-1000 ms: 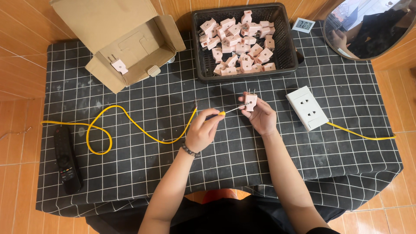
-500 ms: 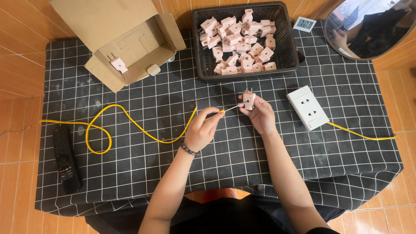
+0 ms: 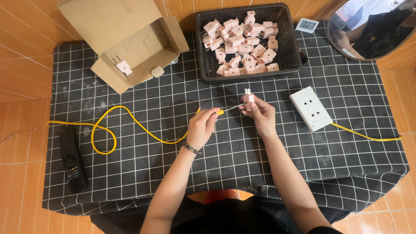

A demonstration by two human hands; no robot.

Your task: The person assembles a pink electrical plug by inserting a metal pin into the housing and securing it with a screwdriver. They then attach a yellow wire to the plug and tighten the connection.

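Note:
My left hand [image 3: 203,128] grips a small screwdriver [image 3: 226,109] with a yellow handle, its thin shaft pointing right. The tip meets a pink plug adapter [image 3: 248,96] that my right hand [image 3: 261,115] holds up above the black checked cloth [image 3: 138,173], metal prongs pointing away from me. Both hands hover over the middle of the cloth, close together.
A black basket [image 3: 292,47] of several pink plug adapters sits at the back. An open cardboard box [image 3: 117,39] stands back left. A white socket block [image 3: 311,108] with a yellow cable [image 3: 108,130] lies right; a black remote [image 3: 71,158] lies left. A round mirror [image 3: 372,26] is at top right.
The hands have barely shifted; the right hand has turned the pink adapter slightly against the screwdriver tip.

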